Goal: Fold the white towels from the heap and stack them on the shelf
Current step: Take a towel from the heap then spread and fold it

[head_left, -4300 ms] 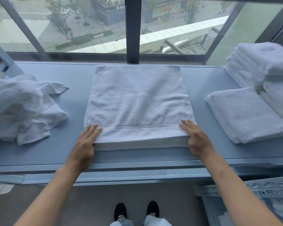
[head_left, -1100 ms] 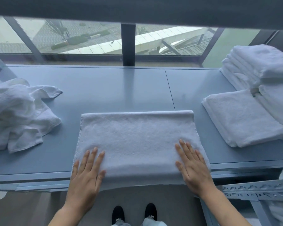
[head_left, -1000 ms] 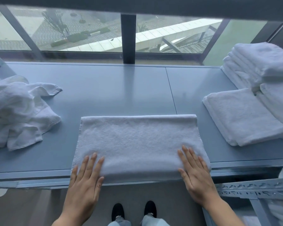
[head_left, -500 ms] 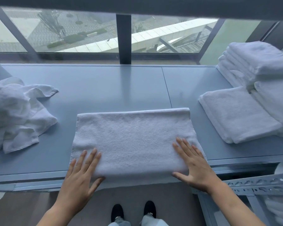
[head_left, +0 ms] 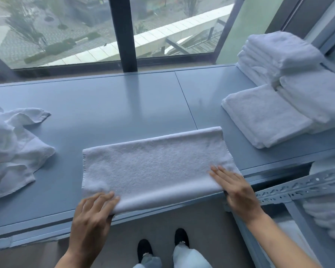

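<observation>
A white towel (head_left: 153, 167), folded into a long band, lies across the near edge of the blue-grey shelf top (head_left: 124, 105). My left hand (head_left: 91, 219) holds its near left corner, fingers on top and thumb at the edge below. At the near right corner, my right hand (head_left: 236, 192) has its fingers flat on top, and its thumb is tucked at the edge. The heap of crumpled white towels (head_left: 10, 149) sits at the far left. Folded towels (head_left: 263, 117) lie at the right, with a taller stack (head_left: 278, 53) behind them.
A window with a dark post (head_left: 122, 31) runs along the back of the shelf. A perforated metal rail (head_left: 307, 184) juts out at lower right, with more white towels (head_left: 329, 215) below it. My shoes (head_left: 162, 242) stand under the shelf edge.
The towel was folded from a large square into a narrower band and pulled to the near edge. In the last half second both hands slid from flat on top to its near corners.
</observation>
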`<state>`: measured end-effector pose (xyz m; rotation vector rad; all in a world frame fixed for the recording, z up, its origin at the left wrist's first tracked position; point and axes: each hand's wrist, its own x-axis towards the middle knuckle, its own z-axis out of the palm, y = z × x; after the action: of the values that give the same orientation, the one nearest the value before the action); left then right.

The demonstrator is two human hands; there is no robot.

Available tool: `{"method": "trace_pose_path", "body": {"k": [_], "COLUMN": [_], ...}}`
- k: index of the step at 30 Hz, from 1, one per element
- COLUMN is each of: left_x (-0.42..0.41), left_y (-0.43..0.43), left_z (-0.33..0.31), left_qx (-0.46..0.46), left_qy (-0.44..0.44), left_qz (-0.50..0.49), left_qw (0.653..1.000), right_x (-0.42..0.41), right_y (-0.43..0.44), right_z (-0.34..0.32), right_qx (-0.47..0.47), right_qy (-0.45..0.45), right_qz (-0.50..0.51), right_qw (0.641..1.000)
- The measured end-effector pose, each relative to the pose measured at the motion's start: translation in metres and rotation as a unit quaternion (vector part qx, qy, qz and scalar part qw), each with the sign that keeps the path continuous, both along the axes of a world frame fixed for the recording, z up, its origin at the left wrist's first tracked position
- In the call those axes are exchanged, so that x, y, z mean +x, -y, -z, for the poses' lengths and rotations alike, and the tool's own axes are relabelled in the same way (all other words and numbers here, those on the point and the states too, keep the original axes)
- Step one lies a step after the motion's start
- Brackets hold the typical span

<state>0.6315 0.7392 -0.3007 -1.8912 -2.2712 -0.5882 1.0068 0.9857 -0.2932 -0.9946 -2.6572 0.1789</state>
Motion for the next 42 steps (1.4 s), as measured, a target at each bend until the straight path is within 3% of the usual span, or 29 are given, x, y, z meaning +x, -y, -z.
{"method": "trace_pose_path", "body": {"k": [7,18,26,34,42], "left_x": [0.016,0.107,0.212,0.252,0.190], "left_y": [-0.020,-0.067,-0.069,-0.041,0.006], "left_z": [-0.036,-0.090,-0.110,-0.124,-0.126], "left_qx": [-0.019,-0.042,-0.033,-0.023,-0.005], "left_qy": [0.077,0.073,0.053,0.043,0.038], "left_qz": [0.044,0.176,0.240,0.240,0.139], "left_qw": [0.996,0.981,0.969,0.970,0.989], "right_x": [0.034,0.160,0.269,0.305,0.238], "right_y": [0.052,0.128,0.192,0.217,0.182], "right_z": [-0.029,-0.063,-0.076,-0.091,-0.099], "right_qx": [0.046,0.055,0.075,0.077,0.072], "right_qy": [-0.032,-0.060,-0.068,-0.084,-0.092], "right_qz": [0.113,0.291,0.359,0.364,0.272], "right_qw": [0.992,0.953,0.928,0.924,0.955]}}
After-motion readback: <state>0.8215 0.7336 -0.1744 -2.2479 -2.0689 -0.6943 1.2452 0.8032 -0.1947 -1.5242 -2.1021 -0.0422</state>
